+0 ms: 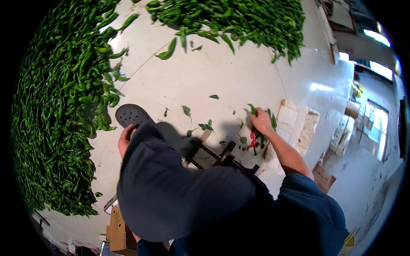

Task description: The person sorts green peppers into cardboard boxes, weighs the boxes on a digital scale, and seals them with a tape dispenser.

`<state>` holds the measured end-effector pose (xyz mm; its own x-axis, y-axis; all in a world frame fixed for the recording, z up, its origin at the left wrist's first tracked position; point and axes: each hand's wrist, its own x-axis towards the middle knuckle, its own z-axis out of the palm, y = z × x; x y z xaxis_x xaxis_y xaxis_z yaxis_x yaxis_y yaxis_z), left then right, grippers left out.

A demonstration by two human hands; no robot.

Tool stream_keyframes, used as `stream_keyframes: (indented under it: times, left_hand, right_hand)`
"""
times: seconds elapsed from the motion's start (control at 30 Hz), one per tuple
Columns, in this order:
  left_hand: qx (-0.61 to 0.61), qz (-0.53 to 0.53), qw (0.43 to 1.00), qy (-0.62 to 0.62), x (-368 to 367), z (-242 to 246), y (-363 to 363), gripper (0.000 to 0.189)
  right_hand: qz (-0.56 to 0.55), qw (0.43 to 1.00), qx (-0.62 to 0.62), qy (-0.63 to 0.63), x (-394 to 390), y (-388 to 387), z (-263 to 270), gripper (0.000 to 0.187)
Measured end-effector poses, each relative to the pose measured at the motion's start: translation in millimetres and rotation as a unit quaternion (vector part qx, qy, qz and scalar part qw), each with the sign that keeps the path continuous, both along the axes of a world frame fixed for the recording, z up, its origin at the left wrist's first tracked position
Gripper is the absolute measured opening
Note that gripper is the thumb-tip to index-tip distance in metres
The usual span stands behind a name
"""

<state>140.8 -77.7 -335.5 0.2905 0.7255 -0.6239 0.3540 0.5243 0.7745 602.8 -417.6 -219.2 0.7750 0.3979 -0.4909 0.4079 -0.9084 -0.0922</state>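
Note:
My right hand [261, 121] is closed on a green chili pepper [252, 109], low over the pale floor. Just below that hand lie a few red peppers [252, 140] among dark green peppers and leaves. Another green pepper [274, 122] rests on the floor beside my wrist. My left hand [125, 140] is by my knee, near a grey clog [131, 114] on my foot. The trouser leg hides most of this hand, so what its fingers hold is not visible.
Large heaps of green peppers spread along the left [61, 112] and the far side [237, 16]. Loose leaves [186, 110] dot the floor. A white foam slab [298, 121] lies at right, cartons [342, 134] beyond. A cardboard box [120, 230] stands at lower left.

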Motion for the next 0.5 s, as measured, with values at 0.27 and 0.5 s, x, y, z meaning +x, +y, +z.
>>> stream_keyframes:
  times: [0.27,0.5]
  left_hand:
    - [0.003,-0.007,0.999,0.033,14,40,11,0.034]
    - [0.008,-0.002,0.999,0.036,20,51,14,0.033]
  right_hand:
    - [-0.143,0.943,-0.145,-0.263,123,-211,149,0.03]
    - [-0.251,0.909,-0.224,-0.246,134,-270,157,0.036]
